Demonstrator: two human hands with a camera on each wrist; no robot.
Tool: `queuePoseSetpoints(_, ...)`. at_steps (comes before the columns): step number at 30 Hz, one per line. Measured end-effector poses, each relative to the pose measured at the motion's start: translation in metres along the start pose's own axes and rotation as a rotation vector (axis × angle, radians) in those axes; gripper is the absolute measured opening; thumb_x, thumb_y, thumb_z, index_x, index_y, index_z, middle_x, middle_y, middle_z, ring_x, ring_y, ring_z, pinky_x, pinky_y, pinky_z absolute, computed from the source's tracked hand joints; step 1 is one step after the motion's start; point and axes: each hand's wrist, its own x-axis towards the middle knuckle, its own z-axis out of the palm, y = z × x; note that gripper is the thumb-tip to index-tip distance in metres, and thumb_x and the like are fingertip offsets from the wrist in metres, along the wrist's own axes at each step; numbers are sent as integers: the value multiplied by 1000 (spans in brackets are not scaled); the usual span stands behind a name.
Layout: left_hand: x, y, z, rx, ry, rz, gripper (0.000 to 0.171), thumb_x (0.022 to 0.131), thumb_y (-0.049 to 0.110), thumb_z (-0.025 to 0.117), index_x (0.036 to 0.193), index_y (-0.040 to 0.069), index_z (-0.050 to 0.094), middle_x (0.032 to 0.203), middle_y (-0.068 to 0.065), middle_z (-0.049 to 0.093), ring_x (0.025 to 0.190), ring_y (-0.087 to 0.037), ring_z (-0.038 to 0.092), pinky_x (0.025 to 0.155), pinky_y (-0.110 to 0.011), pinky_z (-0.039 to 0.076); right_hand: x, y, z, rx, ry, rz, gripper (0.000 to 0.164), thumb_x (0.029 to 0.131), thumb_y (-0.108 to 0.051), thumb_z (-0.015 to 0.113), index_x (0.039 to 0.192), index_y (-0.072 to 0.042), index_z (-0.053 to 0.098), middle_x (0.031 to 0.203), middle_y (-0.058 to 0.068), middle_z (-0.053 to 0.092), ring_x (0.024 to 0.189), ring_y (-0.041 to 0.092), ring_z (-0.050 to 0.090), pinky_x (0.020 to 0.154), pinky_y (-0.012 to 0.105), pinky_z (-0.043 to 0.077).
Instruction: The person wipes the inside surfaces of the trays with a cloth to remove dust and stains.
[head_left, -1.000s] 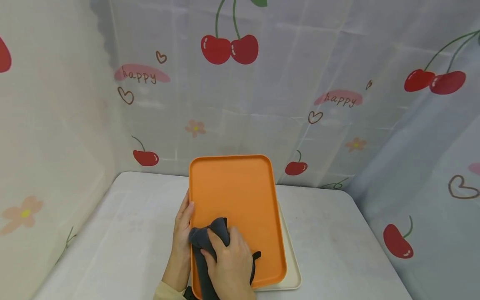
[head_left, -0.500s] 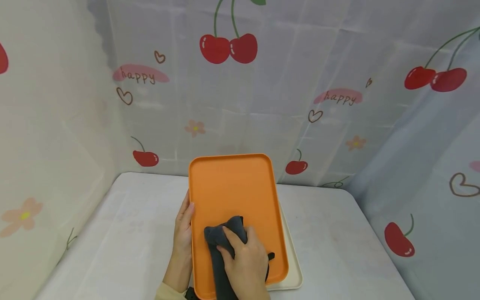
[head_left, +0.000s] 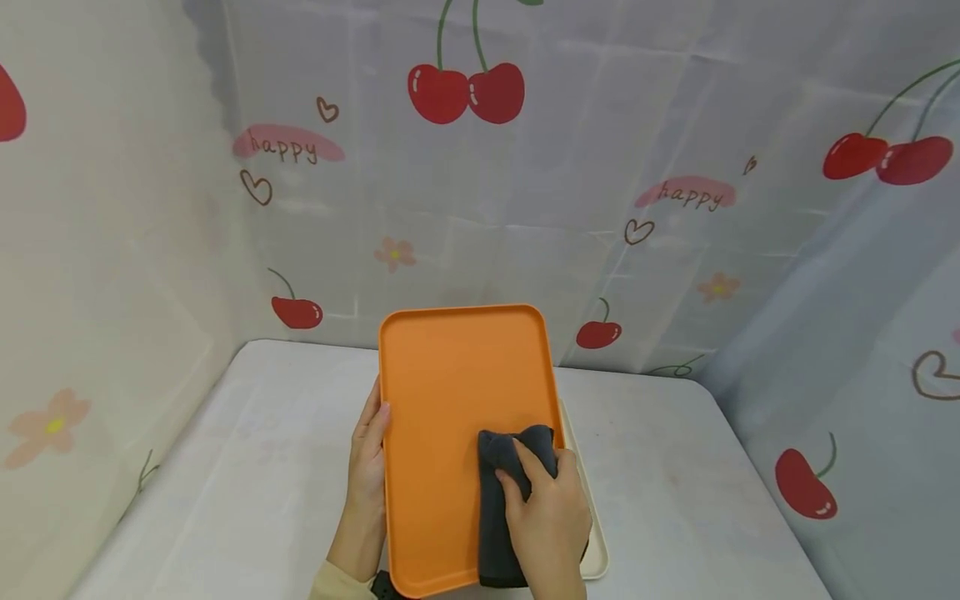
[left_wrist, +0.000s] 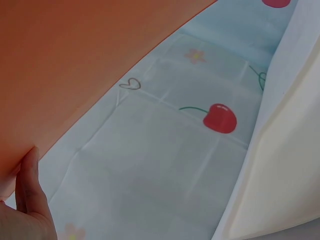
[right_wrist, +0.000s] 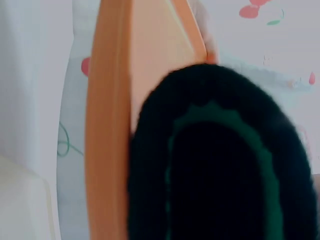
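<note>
An orange rectangular tray [head_left: 450, 375] is held up at a tilt above the table in the head view. My left hand [head_left: 366, 471] grips its left edge; in the left wrist view my left hand's fingers [left_wrist: 31, 187] meet the tray's underside [left_wrist: 85, 60]. With curled fingers, my right hand [head_left: 553, 512] holds a folded dark grey cloth [head_left: 497, 521] against the lower right of the tray. The cloth covers the tray's edge there. In the right wrist view the dark cloth [right_wrist: 205, 95] fills the lower middle, beside the tray's rim [right_wrist: 107, 125]; my right fingers are hidden.
A cream tray [head_left: 597, 554] lies on the white table [head_left: 660, 483], mostly hidden behind the orange one. Cherry-printed curtains [head_left: 480, 183] enclose the back and sides. A black band [head_left: 384, 586] shows by my left wrist.
My right hand has slid the cloth rightward across the tray, from its left edge to its right edge. The left hand keeps its grip on the tray, which has barely moved.
</note>
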Motion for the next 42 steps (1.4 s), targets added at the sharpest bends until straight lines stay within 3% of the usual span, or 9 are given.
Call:
queuePoseSetpoints(9,0,5,1,-51,-29,26,53,107,17,36,158,19,19,142,10,54,120,-7,60,99,-25,51,8,18,-8,-18,-13,131,39,74,-27,86,111,-21,76,95,17,57,68,28,59,48,40,47)
queuePoseSetpoints(14,-1,5,1,-92,-77,36,52,108,15,33,158,19,19,142,8,55,121,-9,60,99,-26,50,9,18,-8,-13,-14,139,40,74,-28,86,112,-22,75,96,17,57,68,28,58,48,39,46)
queuePoseSetpoints(20,0,4,0,-71,-90,47,51,108,16,31,158,19,18,141,9,55,120,-8,60,99,-27,50,9,17,-8,-13,-14,152,40,74,-28,85,112,-21,75,95,17,57,67,28,58,48,39,46)
queuePoseSetpoints(27,0,2,-2,-138,-108,63,47,108,12,30,154,22,32,139,7,58,120,-9,60,99,-27,51,6,14,-10,-2,-42,186,39,76,-29,84,113,-21,75,96,16,57,66,27,57,46,38,44)
queuePoseSetpoints(42,-2,3,0,-129,-107,28,52,108,14,28,158,17,15,140,6,56,119,-10,61,98,-27,51,-2,6,-8,-2,-53,203,40,77,-30,83,114,-18,74,95,16,55,63,23,54,46,34,42)
